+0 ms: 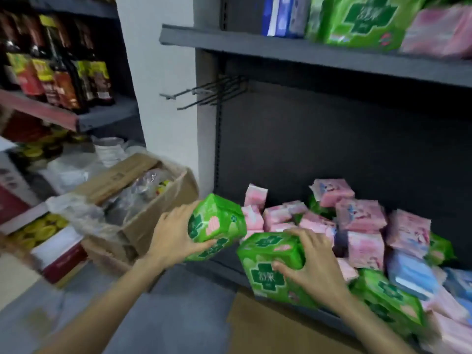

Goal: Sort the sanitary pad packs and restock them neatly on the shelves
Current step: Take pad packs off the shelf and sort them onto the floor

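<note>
Both forearms reach in from below toward the bottom shelf (229, 270), each hand closed around its own green pad pack. Nearer the lens, the right hand (310, 264) wraps the right-hand green pack (270, 261) from above, fingers curled over its top edge and thumb on its printed face; this pack stands at the front lip of the bottom shelf, long axis roughly upright and leaning a little. Just left of it, past the shelf's left end, the left hand (176, 236) grips the left-hand green pack (217, 221), tilted with its upper end pointing up and left, apparently held clear of the shelf. The two packs nearly touch at their near corners.

Behind and to the right of them, the bottom shelf carries a jumbled heap of pink packs (357, 215), blue packs (411, 274) and more green ones (393, 300). Above, the upper shelf (293, 51) holds tidier packs. My guess is the greens are being gathered together; the left hand's pack is freer to travel. Left of the shelf sits an open cardboard box (143, 200).
</note>
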